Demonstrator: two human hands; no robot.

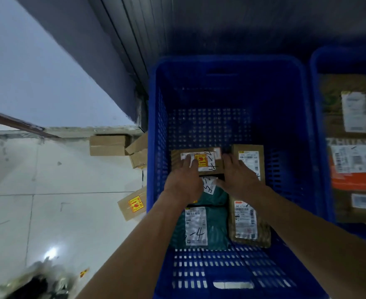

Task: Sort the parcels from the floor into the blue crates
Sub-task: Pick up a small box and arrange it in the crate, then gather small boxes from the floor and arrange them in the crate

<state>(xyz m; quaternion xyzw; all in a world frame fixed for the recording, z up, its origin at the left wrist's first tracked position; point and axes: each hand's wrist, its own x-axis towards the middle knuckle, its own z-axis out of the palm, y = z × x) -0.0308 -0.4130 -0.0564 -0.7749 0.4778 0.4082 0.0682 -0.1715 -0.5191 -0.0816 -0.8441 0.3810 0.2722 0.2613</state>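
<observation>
Two blue crates side by side against the dark wall (220,22): centre crate (227,61) full in frame, right crate (320,126) only partly. Right one packed with large cardboard parcels (346,212), labels up. Left to sort, judging by position: stacked cardboard boxes (108,145) on the pale floor (48,201) beside the centre crate, plus one stickered box (132,205) close by its outer wall.

Inside centre crate, near half filled: green bags (216,225), brown envelopes (245,221) alongside, labels upward, probably for easy reading. Far half bare.

Just beyond the bags, one small box (208,164) with yellow sticker, lying flat, close against the farther envelope. Flat on its top: left hand (185,180), fingers straight, pressing rather than gripping. At its right end: right hand (238,175), likewise open, fingers extended beside the envelope. Likely purpose: seating and squaring the box into the row to save room.
</observation>
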